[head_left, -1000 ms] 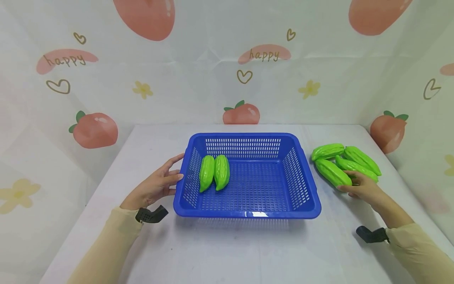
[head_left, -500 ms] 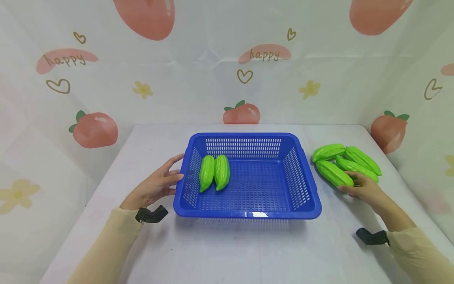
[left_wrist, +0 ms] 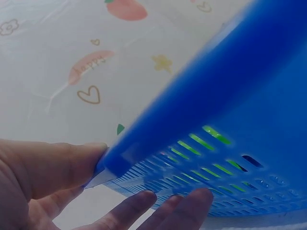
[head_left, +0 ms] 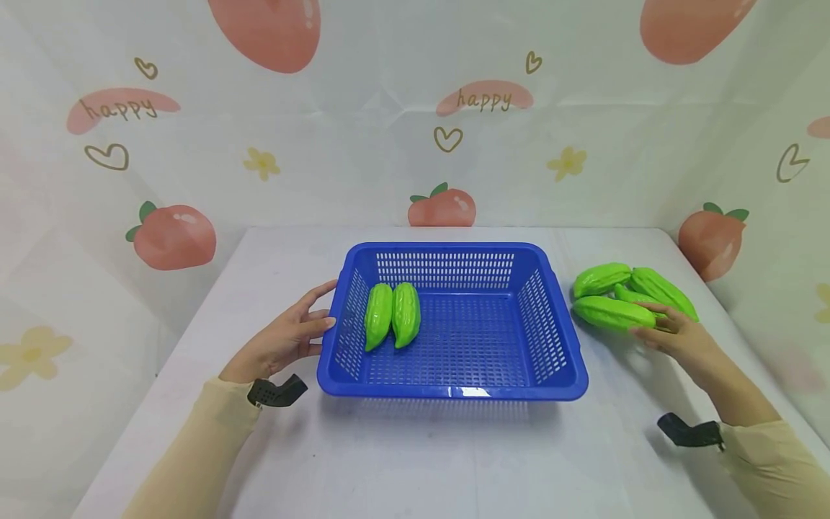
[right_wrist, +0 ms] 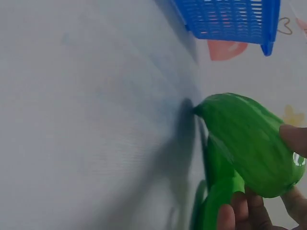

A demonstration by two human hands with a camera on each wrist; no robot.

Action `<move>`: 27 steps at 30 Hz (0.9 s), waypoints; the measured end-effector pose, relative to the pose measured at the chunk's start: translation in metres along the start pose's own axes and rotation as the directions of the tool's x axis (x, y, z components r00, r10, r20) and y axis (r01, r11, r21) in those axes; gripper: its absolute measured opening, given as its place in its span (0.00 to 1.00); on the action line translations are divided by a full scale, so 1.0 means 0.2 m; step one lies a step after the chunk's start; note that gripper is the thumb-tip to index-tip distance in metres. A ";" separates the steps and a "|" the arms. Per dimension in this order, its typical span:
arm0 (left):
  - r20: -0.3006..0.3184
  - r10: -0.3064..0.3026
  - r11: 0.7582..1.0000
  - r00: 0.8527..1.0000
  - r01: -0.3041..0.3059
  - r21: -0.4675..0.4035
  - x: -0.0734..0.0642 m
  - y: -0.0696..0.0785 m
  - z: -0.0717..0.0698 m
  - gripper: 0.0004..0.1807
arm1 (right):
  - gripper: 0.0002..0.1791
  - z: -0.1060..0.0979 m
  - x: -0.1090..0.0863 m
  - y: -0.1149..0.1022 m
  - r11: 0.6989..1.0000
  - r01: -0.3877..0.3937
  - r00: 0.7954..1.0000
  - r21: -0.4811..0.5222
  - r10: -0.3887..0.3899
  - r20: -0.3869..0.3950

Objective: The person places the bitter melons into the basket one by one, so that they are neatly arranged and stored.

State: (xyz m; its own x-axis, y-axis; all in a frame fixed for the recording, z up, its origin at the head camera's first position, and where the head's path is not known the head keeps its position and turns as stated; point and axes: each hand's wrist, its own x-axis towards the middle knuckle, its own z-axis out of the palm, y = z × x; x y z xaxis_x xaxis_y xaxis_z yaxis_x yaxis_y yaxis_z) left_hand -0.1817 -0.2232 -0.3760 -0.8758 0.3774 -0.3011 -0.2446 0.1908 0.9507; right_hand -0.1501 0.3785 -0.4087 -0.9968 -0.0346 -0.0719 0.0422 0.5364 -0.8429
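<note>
A blue plastic basket [head_left: 447, 392] stands mid-table with two green bitter melons [head_left: 379, 317] side by side at its left end. My left hand [head_left: 279, 342] holds the basket's left rim. In the left wrist view its thumb [left_wrist: 67, 165] lies at the rim, with the other fingers [left_wrist: 129, 208] below along the slotted outer wall. To the basket's right, my right hand [head_left: 684, 342] grips the near end of another bitter melon [head_left: 609, 313]. In the right wrist view this bitter melon [right_wrist: 249, 143] is between thumb and fingers, its pointed end toward the basket.
More bitter melons lie behind the gripped one: one at the back left [head_left: 601, 278], one at the back right [head_left: 664, 292], and one partly covered by the hand [head_left: 627, 294]. A patterned cloth [head_left: 363, 166] hangs behind the white table [head_left: 402, 468].
The gripped bitter melon has turned from slanting to nearly level and looks slightly raised. My right hand has shifted a little to the right. My left hand and the basket stay put.
</note>
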 end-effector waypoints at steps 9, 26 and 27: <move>0.006 -0.003 1.000 1.000 0.003 -0.012 0.00 0.00 0.00 0.43 | 0.23 -0.04 -0.01 -0.09 0.997 0.072 0.995 0.037 -0.069 -0.074; 0.003 -0.007 1.000 1.000 0.007 -0.004 0.00 0.01 0.00 0.44 | 0.21 -0.05 0.04 -0.28 0.868 0.179 0.983 0.463 -0.172 -0.058; 0.000 -0.007 1.000 1.000 0.007 -0.002 -0.01 0.01 0.00 0.43 | 0.21 -0.06 0.05 -0.30 0.851 0.181 0.983 0.493 -0.175 -0.058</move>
State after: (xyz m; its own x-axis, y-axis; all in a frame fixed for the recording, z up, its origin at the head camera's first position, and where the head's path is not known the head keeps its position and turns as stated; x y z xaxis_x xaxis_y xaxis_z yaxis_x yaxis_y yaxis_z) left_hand -0.1814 -0.2239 -0.3743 -0.8738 0.3764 -0.3079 -0.2516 0.1920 0.9486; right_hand -0.1626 0.3555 -0.3523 -0.9910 -0.0796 0.1078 -0.1108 0.0340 -0.9933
